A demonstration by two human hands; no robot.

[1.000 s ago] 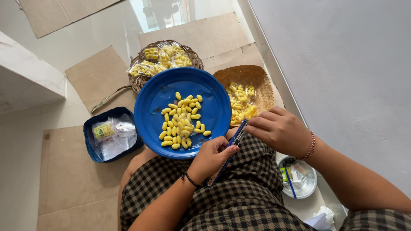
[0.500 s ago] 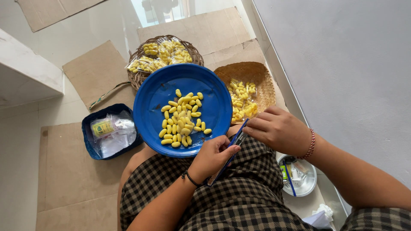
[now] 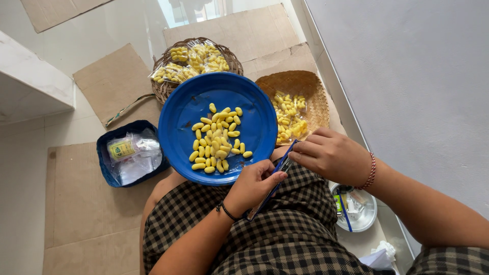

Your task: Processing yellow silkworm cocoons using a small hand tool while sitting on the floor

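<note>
Both sets of fingers are pinched shut on one thin thing: a small clear bag with a blue strip, held edge-on over the checked cloth on the lap. The left hand curls round its lower end, thumb pressed on top; the right hand nips the upper end between fingertips, just off the near rim of the blue plate. Whether anything is inside the bag I cannot tell.

The blue plate rests on the knees and carries a loose heap of yellow capsules. Beyond the plate sits a dark wicker basket with filled packets; to the right of the plate is a flat straw tray with more capsules. Left of the plate is a blue tub of empty bags, and near the right wrist a small white dish.

It would seem wise to keep the bag taut between both pinches and its mouth close over the plate, so that anything dropped lands there.
</note>
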